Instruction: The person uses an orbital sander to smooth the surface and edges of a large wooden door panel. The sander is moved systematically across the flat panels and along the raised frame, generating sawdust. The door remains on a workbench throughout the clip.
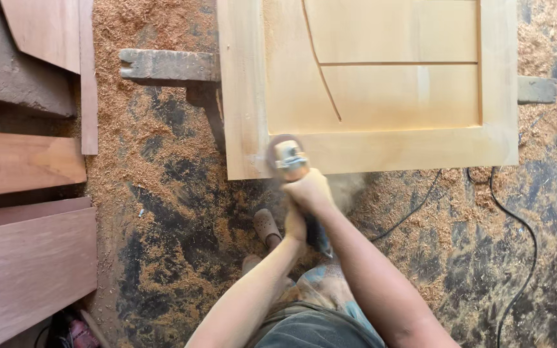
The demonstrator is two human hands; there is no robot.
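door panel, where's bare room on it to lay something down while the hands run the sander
Free: the recessed upper fields of the door panel, between the curved groove and the right stile. Crowded: the bottom rail's left end, where both hands press the sander.

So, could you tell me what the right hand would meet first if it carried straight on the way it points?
The right hand points up the picture; beyond the sander it grips lies the pale wooden door panel, probably its bottom rail first.
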